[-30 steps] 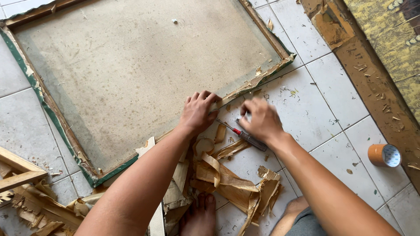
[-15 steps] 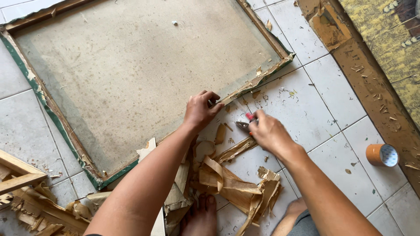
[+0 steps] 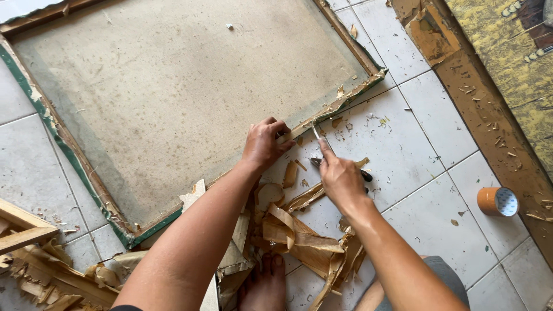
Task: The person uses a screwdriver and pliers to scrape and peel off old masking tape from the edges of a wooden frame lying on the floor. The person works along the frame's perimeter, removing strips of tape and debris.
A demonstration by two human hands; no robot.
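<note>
The canvas (image 3: 173, 92) looks matt, grainy cloth, its frame (image 3: 340, 106) rough splintered wood. Torn brown paper strips (image 3: 299, 236) lie crinkled. The floor tiles (image 3: 403, 173) are smooth, glazed ceramic. The blade (image 3: 317, 133) looks metal.

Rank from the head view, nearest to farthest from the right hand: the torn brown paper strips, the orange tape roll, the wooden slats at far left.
From the right hand:
1. Torn brown paper strips, just below-left by the foot.
2. Orange tape roll, on the tiles to the right.
3. Wooden slats, at the left edge.
</note>
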